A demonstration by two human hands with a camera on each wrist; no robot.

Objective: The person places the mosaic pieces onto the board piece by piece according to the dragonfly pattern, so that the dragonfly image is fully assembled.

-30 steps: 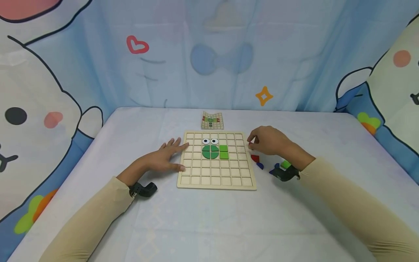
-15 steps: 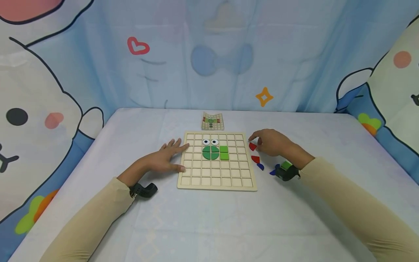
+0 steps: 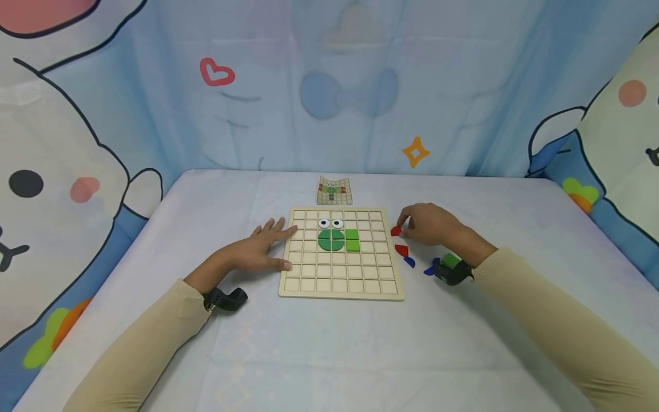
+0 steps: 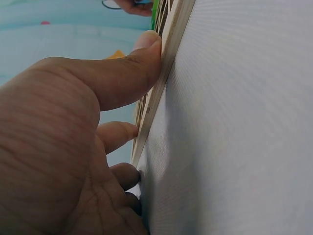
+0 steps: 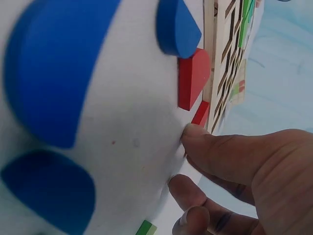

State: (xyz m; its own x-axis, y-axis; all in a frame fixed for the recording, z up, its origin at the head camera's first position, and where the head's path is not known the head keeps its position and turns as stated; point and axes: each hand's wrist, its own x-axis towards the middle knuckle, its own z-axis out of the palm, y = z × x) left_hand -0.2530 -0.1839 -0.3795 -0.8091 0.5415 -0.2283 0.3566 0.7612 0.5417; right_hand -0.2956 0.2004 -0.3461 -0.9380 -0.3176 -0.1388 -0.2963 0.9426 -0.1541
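Observation:
A wooden grid board (image 3: 334, 284) lies flat on the table. In it sit two eye pieces (image 3: 330, 223), a dark green circle (image 3: 331, 240) of quarter pieces and two light green squares (image 3: 352, 240). My left hand (image 3: 255, 248) rests spread at the board's left edge, thumb and a finger touching its rim. Beyond the right edge, my right hand (image 3: 428, 223) pinches a red quarter-circle piece (image 3: 395, 230) between thumb and index finger. In the right wrist view the thumb covers part of that piece (image 5: 200, 115). Another red piece (image 5: 194, 78) lies beside it.
Blue pieces (image 3: 409, 261) lie right of the board; larger blue ones (image 5: 58, 68) show close in the right wrist view. A green piece (image 3: 450, 261) sits by the right wrist camera. A small pattern card (image 3: 334, 191) stands behind the board, before a printed curtain (image 3: 350, 137).
My right fingers have drawn back slightly to the right, and the red piece at their tips has turned. The left hand has stayed on the board's edge.

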